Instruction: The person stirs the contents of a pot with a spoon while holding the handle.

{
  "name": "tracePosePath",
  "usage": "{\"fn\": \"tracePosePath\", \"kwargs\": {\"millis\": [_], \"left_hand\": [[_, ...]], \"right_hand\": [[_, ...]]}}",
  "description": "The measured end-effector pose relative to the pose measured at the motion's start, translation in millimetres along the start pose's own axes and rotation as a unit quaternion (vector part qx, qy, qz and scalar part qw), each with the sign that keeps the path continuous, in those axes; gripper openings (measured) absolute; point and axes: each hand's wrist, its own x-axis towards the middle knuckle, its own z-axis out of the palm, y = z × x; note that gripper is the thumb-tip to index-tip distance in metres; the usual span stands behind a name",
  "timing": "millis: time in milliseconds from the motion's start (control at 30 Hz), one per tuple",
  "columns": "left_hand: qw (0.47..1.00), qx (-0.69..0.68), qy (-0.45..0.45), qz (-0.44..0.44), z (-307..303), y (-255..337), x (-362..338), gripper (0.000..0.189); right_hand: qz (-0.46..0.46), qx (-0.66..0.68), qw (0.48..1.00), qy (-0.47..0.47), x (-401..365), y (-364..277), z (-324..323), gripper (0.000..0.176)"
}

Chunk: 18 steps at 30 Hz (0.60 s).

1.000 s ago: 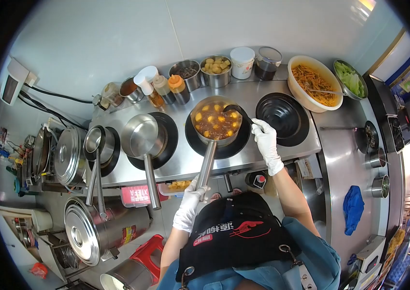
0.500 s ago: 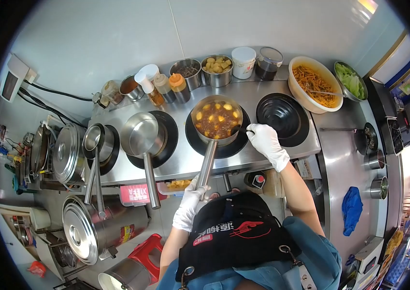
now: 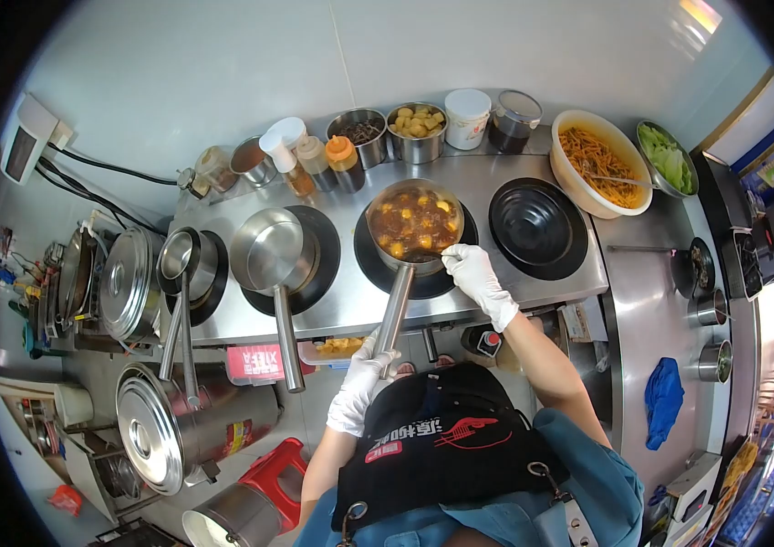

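Note:
A steel saucepan (image 3: 396, 308) stands on a round black burner plate, holding brown bubbling liquid with yellow chunks (image 3: 416, 219). Its long handle points toward me, and my left hand (image 3: 361, 387) in a white glove is wrapped around the end of it. At the pan's near right rim, my gloved right hand (image 3: 478, 281) is closed on a dark spoon-like utensil (image 3: 423, 256). The utensil's working end is in the liquid near the rim, so its exact shape is partly hidden.
An unused-looking steel saucepan (image 3: 268, 246) stands to the left, and a black plate (image 3: 538, 228) lies to the right. Behind are squeeze bottles (image 3: 345, 164), a pot of yellow chunks (image 3: 416, 123) and a large bowl of orange shreds (image 3: 578, 196). A blue cloth (image 3: 663, 401) lies on the right counter.
My right hand has moved left and slightly nearer to me along the pan's rim, carrying the dark utensil through the liquid. My left hand stays on the handle. The yellow chunks have shifted.

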Motion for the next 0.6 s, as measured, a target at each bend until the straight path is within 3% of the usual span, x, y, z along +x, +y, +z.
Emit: {"fn": "tracePosePath", "kwargs": {"millis": [100,233,600], "left_hand": [[1.0,-0.002,-0.001,0.002,-2,-2,1,0.06],[1.0,0.0,0.004,0.0,2,4,-3,0.059],[1.0,-0.002,0.011,-0.005,1,6,-4,0.059]], "right_hand": [[-0.004,0.042,0.999,0.033,1,3,22,0.017],[-0.097,0.008,0.991,0.093,11,14,52,0.016],[-0.095,0.01,0.99,0.107,42,-5,66,0.021]]}}
